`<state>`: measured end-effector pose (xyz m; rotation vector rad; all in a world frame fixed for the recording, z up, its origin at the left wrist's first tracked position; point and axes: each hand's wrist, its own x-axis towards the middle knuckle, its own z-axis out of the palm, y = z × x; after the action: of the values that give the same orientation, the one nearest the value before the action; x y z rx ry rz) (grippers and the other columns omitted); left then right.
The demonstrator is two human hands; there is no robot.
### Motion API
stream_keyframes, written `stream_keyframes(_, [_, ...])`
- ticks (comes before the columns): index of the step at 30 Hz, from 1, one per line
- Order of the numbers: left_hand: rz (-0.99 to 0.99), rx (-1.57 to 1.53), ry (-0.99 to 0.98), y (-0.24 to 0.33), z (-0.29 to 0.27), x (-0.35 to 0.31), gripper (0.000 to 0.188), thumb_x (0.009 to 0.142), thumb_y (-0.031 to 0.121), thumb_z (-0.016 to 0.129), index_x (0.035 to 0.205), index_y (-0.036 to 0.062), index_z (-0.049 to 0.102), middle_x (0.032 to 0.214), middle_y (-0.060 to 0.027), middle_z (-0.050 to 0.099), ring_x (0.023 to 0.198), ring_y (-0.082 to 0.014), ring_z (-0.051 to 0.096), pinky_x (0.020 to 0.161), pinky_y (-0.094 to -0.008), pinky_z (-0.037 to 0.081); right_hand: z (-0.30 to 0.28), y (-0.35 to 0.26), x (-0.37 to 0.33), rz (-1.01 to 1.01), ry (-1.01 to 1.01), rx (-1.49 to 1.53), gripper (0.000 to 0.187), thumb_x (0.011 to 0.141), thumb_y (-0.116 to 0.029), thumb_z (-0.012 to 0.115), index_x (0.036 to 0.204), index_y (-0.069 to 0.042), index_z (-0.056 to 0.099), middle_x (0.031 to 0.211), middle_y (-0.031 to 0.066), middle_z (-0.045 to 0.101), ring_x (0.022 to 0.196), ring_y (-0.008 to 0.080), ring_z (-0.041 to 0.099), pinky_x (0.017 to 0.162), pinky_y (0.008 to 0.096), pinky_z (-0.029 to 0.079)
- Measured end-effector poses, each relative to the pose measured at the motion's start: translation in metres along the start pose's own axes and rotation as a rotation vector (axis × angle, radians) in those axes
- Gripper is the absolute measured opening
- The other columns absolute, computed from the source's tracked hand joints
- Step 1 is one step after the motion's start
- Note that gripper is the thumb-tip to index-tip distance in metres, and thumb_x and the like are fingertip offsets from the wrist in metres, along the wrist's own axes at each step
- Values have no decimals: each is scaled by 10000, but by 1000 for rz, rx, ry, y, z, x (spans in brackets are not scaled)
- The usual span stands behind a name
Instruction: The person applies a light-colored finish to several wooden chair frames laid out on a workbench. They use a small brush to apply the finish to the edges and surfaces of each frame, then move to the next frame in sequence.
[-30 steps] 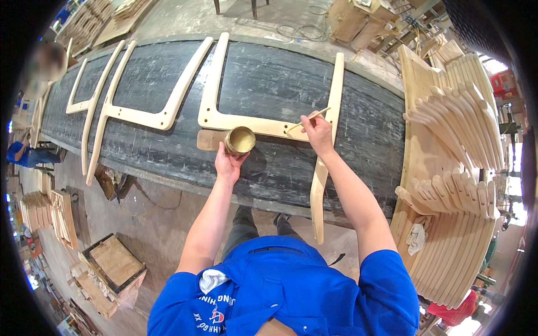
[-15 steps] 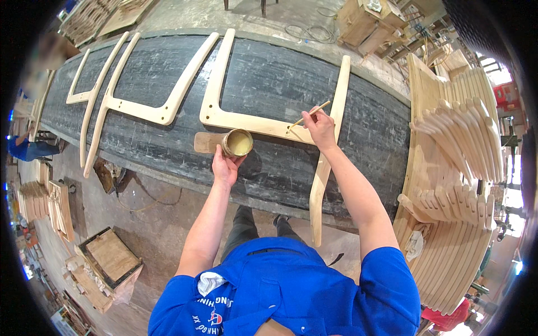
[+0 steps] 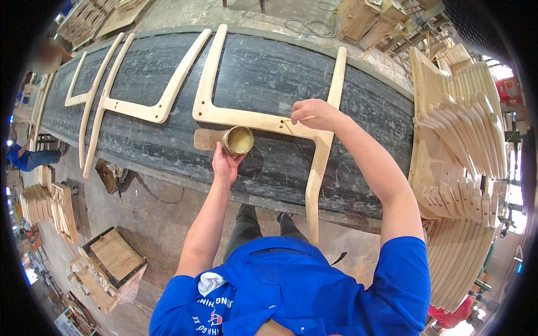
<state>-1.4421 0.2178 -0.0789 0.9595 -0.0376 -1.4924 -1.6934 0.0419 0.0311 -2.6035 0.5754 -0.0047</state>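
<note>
Smooth wooden frame (image 3: 246, 119), scuffed tabletop (image 3: 274, 73)

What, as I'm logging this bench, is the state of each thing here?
Can: open, pale contents, gripped in left hand
Thin stick: held in right hand, tip at a hole
Nearest wooden frame: on the bench, one end overhanging
Farther wooden frames: also on it
Bench: scuffed
Curved wooden parts: stacked

Stick (image 3: 308, 118): tip too small to tell; person's head (image 3: 46, 56) blurred; furniture legs (image 3: 262, 5) cut off above.

Cream frame (image 3: 241, 118), white-scuffed black tabletop (image 3: 269, 73)
</note>
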Motion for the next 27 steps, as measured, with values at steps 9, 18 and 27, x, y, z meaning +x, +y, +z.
stream_keyframes(9, [37,114,35,-15,29,12,458,983,408,313,1284,76,409,1239,-120,508,1137,-272,513,920,-481,444,19,-13,-29,474,644,943,105,877,-97,571,887,8,569,775,51,625,693,102,620,631,224,504])
stream_keyframes(18, [124,281,-67,-54,120,-5,379,965,363,418,1223,86,398,1115,-73,576,977,-191,607,798,-376,514,46,-40,-71,523,835,917,128,889,-142,570,877,-17,544,714,72,617,643,119,623,576,238,497])
stream_keyframes(27, [18,138,-178,-84,156,-20,438,985,393,314,1228,58,457,1191,-92,564,1073,-233,568,899,-408,472,33,-31,-146,600,1058,1782,61,879,-87,542,900,-34,564,794,84,634,696,159,630,632,291,510])
